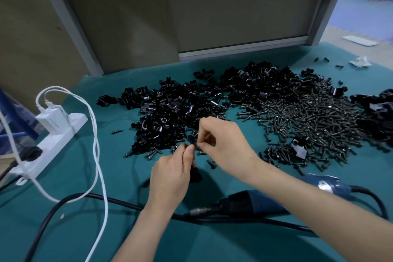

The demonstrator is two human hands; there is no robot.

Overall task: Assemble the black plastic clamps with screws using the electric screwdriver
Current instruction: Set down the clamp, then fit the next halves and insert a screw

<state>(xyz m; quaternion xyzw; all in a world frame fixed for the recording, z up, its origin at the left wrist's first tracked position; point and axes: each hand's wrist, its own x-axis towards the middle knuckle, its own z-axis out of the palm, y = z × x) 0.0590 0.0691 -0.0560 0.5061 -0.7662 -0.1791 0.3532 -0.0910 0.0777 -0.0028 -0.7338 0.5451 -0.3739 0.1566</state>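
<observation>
Nearest me, the blue-and-black corded electric screwdriver lies on its side on the teal mat, under my right forearm. Just beyond it, my left hand and right hand meet fingertip to fingertip above the mat. Both have their fingers curled, pinching a small black plastic clamp piece between them. I cannot tell whether a screw is in there too. Farther out spreads the heap of loose black plastic clamps, and to its right the heap of dark metal screws. A white power strip sits off to the left.
</observation>
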